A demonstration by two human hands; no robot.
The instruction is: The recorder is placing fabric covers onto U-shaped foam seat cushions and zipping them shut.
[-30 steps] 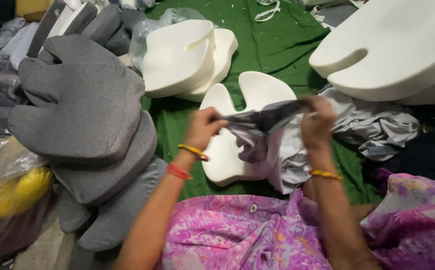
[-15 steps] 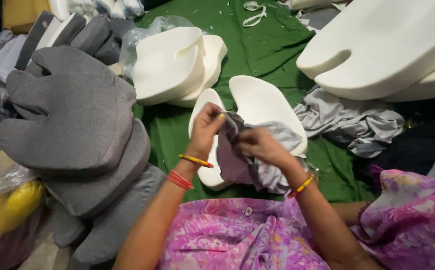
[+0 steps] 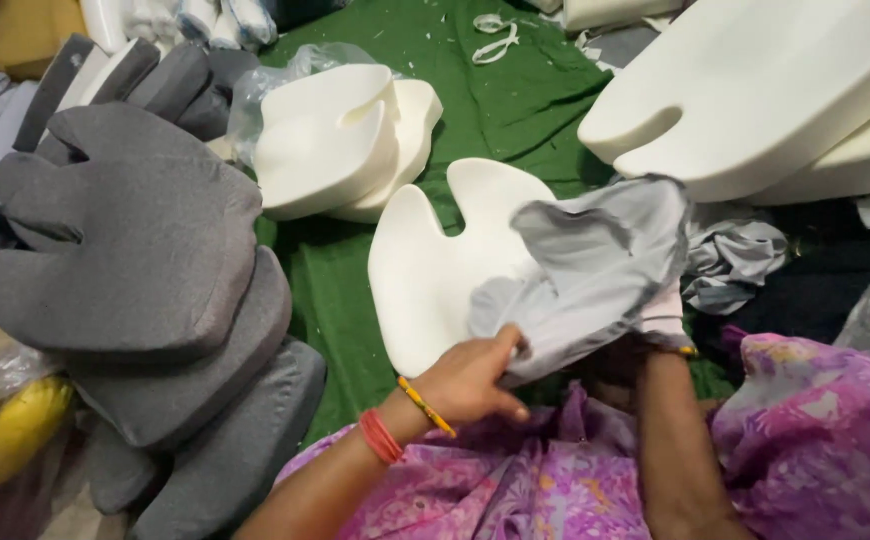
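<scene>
A white foam seat cushion [image 3: 435,270] with a notch at its far end lies on the green cloth [image 3: 475,110] in front of me. My left hand [image 3: 470,380] grips the near edge of a grey fabric cover [image 3: 585,270], which is spread wide over the cushion's right half. My right hand [image 3: 660,325] is inside the cover, mostly hidden, with only the wrist and a bangle showing.
A stack of grey covered cushions [image 3: 145,270] rises at the left. Bare white cushions [image 3: 340,140] lie beyond, and large ones [image 3: 755,90] at the upper right. Crumpled grey covers [image 3: 735,260] lie at the right. A yellow object in plastic [image 3: 5,430] sits at the lower left.
The bunched grey cover has been opened wide. My right hand has gone inside it and my left hand has shifted to its near edge.
</scene>
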